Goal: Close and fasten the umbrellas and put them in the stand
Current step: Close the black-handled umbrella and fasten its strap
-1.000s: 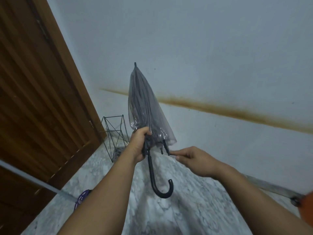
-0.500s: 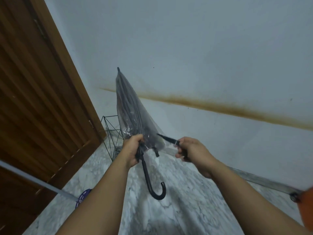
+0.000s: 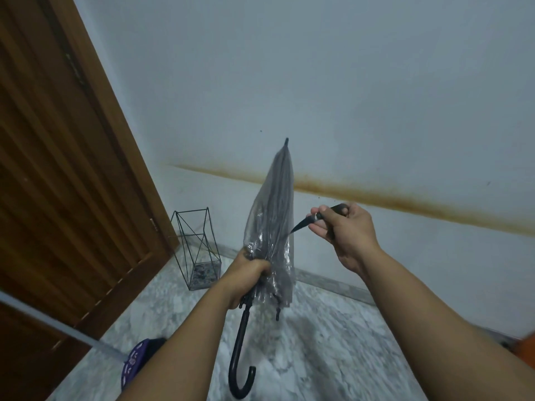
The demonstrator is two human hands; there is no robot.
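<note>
A closed clear-plastic umbrella [image 3: 273,215] with dark ribs points tip-up in front of the wall. Its black hooked handle [image 3: 240,369] hangs down below my left hand [image 3: 246,273], which grips the gathered canopy at its lower end. My right hand [image 3: 343,230] is to the right of the canopy and pinches the black fastening strap [image 3: 307,222], pulled taut away from the umbrella. A black wire umbrella stand [image 3: 197,250] sits on the marble floor by the door, left of the umbrella, with nothing visible inside.
A brown wooden door [image 3: 58,183] fills the left side. A grey-white wall [image 3: 347,82] with a rusty stain line runs behind. A purple object [image 3: 136,360] and a pale rod [image 3: 58,325] lie at lower left; something orange [image 3: 528,351] shows at the right edge.
The umbrella has swung from tilted left to nearly upright. My right hand has drawn the strap further out and up to the right. The view has shifted, so the stand appears in full.
</note>
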